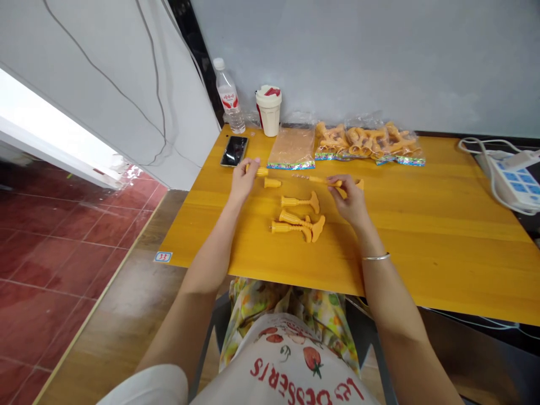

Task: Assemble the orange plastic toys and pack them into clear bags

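Observation:
My left hand (243, 179) is closed on an orange ribbed sleeve (262, 171), held above the table. In my right hand (348, 197) is an orange corkscrew (317, 180), its bare metal spiral pointing left toward the sleeve, the two apart. Between the hands a loose orange sleeve (272, 183) lies on the table. An orange piece (360, 184) shows just past my right fingers, mostly hidden. Nearer to me lie three sleeved corkscrews with T-shaped handles: a single corkscrew (299, 201), and two close together, an upper corkscrew (291, 217) and a lower corkscrew (289, 228).
Along the back of the wooden table (442, 236) stand a water bottle (229, 98) and a white cup (269, 109). A phone (234, 151), a flat clear bag (292, 147) and bags of orange corkscrews (367, 140) lie there. A power strip (517, 180) with cables is at right.

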The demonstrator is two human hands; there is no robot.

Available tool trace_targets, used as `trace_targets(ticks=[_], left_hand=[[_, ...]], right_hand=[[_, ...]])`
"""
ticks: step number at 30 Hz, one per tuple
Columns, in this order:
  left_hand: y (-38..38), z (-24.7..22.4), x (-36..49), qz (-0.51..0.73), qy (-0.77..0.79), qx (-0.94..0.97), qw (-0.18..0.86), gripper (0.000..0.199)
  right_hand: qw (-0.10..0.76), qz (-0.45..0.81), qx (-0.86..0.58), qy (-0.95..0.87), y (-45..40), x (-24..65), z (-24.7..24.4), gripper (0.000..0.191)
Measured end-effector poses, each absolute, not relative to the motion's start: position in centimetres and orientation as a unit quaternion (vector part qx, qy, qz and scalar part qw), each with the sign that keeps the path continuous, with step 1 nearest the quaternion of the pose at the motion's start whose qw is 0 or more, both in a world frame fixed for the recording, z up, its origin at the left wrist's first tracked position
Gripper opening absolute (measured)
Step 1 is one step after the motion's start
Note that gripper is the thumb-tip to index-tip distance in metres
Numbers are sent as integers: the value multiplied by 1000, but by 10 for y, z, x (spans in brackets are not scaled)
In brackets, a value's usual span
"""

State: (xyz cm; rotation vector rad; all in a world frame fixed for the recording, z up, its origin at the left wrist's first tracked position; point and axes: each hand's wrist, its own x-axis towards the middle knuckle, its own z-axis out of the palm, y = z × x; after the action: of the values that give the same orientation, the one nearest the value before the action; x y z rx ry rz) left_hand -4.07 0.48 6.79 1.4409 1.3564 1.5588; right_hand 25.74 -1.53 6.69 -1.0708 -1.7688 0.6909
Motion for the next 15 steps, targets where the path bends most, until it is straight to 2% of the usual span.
trace_targets(ticks=[2, 5, 10, 15], left_hand=[[7, 69, -52, 558, 510, 602, 257, 30], [4, 68, -54, 437, 499, 726, 183, 27], [-1, 59, -43, 272, 504, 811, 122, 20], [0, 54, -44, 224, 515, 822, 97, 19]], right_hand=[[458, 284, -476, -695, -6, 272, 64, 30], [438, 341, -541, -632, 8, 292, 56, 44], [399, 424, -617, -529, 17, 308, 43, 42], [327, 309, -684, -575, 19, 313, 35, 45]])
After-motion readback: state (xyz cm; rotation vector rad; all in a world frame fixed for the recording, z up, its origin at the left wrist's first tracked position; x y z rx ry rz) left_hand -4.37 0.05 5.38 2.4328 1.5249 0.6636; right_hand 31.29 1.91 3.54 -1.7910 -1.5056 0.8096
